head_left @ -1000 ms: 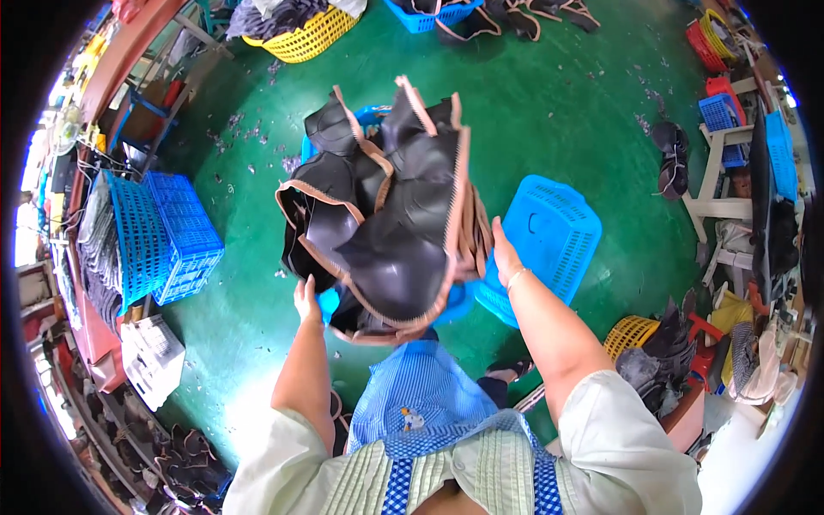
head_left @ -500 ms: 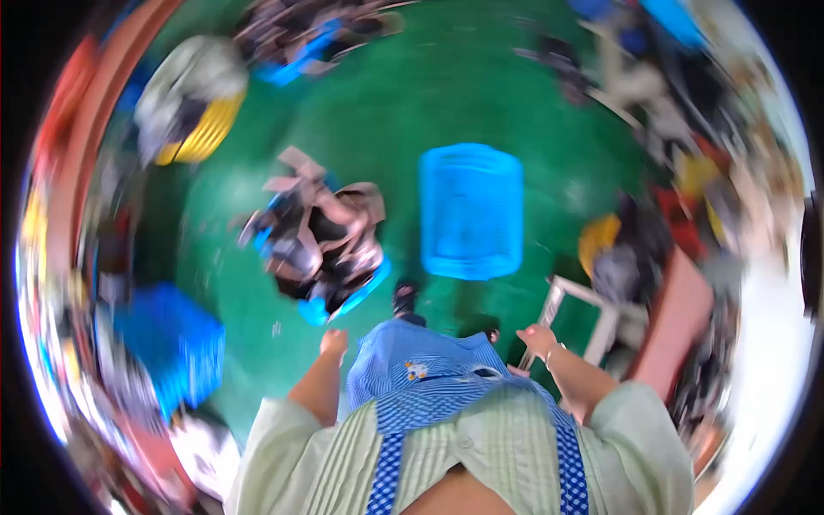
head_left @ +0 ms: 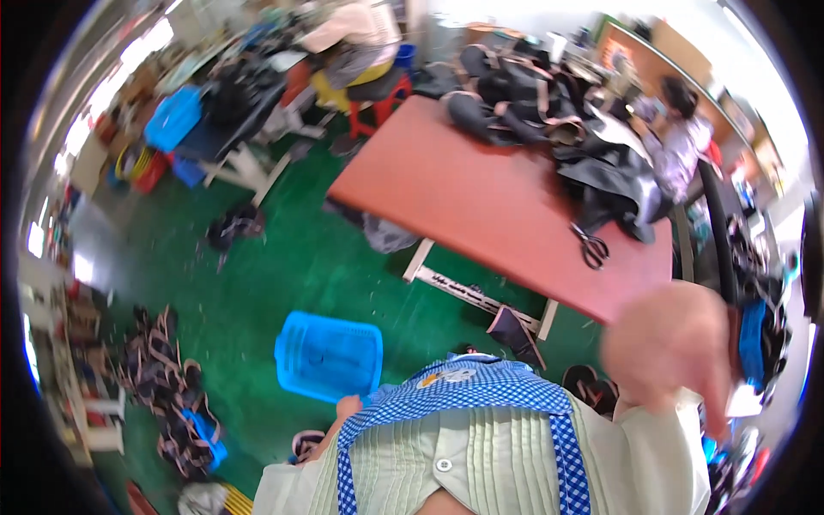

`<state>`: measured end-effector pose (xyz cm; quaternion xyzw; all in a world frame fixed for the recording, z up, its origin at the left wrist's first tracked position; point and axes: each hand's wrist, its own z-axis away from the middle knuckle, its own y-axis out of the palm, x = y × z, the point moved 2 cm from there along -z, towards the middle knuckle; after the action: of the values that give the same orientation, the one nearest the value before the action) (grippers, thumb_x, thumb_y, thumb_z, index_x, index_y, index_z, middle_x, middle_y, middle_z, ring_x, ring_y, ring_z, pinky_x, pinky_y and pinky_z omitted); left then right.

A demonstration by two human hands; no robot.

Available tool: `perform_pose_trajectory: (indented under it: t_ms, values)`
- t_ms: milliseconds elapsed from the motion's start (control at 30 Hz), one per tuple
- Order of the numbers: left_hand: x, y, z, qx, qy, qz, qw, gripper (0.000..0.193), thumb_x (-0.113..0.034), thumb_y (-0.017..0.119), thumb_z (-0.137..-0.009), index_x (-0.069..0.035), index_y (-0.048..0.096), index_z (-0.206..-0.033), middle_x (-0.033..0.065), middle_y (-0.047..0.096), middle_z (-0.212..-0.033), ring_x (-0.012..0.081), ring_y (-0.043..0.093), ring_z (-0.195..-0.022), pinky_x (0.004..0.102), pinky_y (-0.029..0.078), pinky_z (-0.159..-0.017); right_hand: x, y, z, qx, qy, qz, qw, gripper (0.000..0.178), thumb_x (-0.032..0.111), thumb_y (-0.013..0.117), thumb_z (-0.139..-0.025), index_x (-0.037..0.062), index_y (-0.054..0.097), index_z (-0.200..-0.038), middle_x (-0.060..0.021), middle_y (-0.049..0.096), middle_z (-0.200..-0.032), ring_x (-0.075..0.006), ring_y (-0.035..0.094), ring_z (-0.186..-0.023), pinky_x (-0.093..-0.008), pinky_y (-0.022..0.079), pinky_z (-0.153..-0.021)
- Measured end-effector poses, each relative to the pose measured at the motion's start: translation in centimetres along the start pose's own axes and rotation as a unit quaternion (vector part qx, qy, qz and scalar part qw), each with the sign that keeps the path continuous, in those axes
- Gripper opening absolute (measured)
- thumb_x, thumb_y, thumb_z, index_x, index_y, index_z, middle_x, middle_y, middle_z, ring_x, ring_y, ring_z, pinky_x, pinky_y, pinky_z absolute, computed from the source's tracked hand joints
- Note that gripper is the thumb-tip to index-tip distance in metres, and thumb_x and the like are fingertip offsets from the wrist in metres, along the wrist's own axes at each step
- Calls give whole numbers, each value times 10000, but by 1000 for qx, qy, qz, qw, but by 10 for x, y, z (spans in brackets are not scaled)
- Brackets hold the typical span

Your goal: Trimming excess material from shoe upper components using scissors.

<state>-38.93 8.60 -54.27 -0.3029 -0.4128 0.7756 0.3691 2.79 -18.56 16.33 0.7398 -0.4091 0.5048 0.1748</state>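
Note:
My right hand [head_left: 665, 352] is raised close to the camera, in front of the near right corner of a red-brown table [head_left: 481, 206]. It is smeared by motion, so its fingers cannot be read. Low beside my checked apron hangs my left hand [head_left: 348, 405], small and partly covered by the apron. Its fingers are not clear. Just beyond it a blue plastic basket [head_left: 330, 356] stands on the green floor; whether they touch, I cannot tell. Black-handled scissors [head_left: 592, 249] lie on the table, next to a heap of black sheet pieces [head_left: 614, 172].
More dark pieces with pale edges [head_left: 515, 81] cover the table's far side. A person [head_left: 682, 142] is at its far right, and another person [head_left: 360, 39] sits at the back. Piled pieces [head_left: 167, 386] lie on the floor at left. A white table leg [head_left: 463, 292] stands ahead.
My view has turned to the right, bringing the red-brown table in front of me. My right hand has risen from beside the apron toward the camera. The blue basket now appears further left and lower.

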Motion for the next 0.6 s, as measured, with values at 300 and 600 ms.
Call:
perform_pose_trajectory:
  t_ms: [300,600]
  values:
    - [-362,-299,-242,-39,123,459,879,112,-81,581,-882,-3,610,-957,84,662,-852,141,629,-797,272,506,-744,106,29,116,-379,-118,118,910,337,257,586,-897,49,598,-1162,-5,510,-484,-56,400,-343,-187,201,-337]
    - [-526,-441,-431,-79,335,349,871,231,-167,678,-796,-49,577,-966,87,624,-809,178,623,-733,294,507,-683,86,-92,142,-269,-204,136,931,284,95,513,-888,81,608,-1156,19,468,-569,-77,447,-459,-207,258,-420]
